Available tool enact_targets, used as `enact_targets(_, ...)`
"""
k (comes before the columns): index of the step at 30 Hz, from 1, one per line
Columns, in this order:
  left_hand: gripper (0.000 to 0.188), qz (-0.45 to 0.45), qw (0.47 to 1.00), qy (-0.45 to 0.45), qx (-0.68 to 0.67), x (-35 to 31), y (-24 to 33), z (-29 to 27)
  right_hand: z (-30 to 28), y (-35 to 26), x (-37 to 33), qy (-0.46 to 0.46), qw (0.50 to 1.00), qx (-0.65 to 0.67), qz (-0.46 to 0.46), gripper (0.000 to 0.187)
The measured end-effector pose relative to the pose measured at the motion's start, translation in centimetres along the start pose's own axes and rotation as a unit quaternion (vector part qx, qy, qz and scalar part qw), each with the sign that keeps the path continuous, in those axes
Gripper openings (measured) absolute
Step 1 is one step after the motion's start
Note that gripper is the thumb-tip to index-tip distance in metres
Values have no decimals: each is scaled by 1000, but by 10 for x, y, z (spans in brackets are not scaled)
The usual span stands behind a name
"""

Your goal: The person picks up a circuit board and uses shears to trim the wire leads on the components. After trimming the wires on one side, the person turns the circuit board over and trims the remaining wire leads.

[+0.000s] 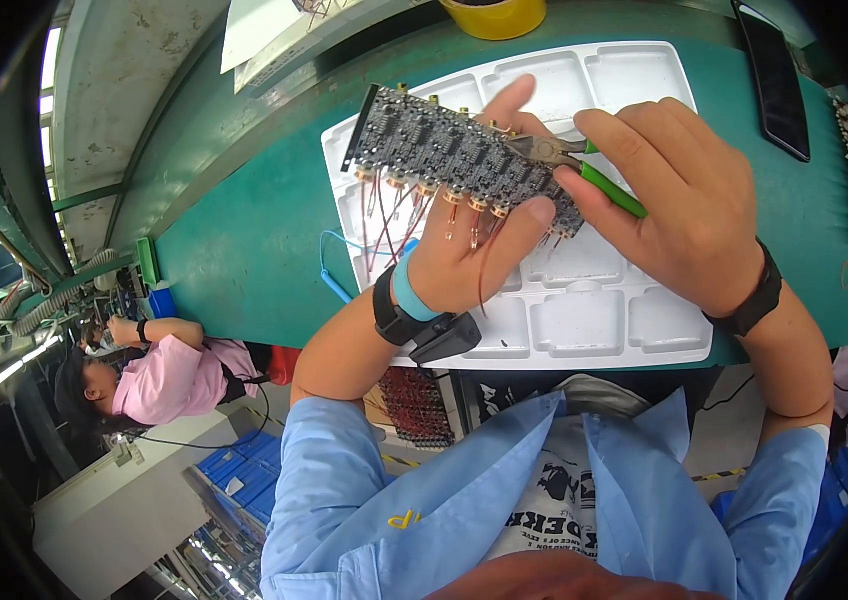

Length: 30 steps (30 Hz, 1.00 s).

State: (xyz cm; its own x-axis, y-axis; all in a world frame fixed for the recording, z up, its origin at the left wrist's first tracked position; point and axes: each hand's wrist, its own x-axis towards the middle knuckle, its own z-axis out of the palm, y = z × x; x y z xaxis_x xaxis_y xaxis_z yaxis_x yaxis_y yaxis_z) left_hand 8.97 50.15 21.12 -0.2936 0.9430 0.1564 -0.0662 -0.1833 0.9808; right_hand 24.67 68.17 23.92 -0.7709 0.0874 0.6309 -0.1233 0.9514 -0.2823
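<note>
- At the far left, well below the bench, we see a co-worker in a pink top (169, 380), apart from our work.
- Our left hand (474, 240) is clamped on a dark circuit board (454, 155): thumb on the near edge, fingers behind it, holding it up over the white compartment tray (584, 320).
- The board's long axis runs from upper left down to lower right, and thin leads hang from its lower edge over our palm.
- Our right hand (684, 200) is closed round green-handled cutters (584, 170). The tool lies to the right of the board, its tip pointing left at the board's right end.
- We judge the right hand nearer that end. We cannot tell whether the cutter tips are apart or together.
- The green bench (244, 240) carries the tray. A dark phone-like slab (774, 80) lies at the far right.
</note>
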Motion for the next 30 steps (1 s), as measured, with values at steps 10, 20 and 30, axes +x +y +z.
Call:
enact_targets(10,101,-32,997,68,25,0,2,12,-1,3,1,11,999,-30,7,50)
enact_targets(20,98,-25,991,95,91,-1,2,10,0,4,1,20,999,-43,4,51)
enact_targets(30,98,-19,996,59,70,-1,0,8,-1,4,1,29,999,-33,-19,54)
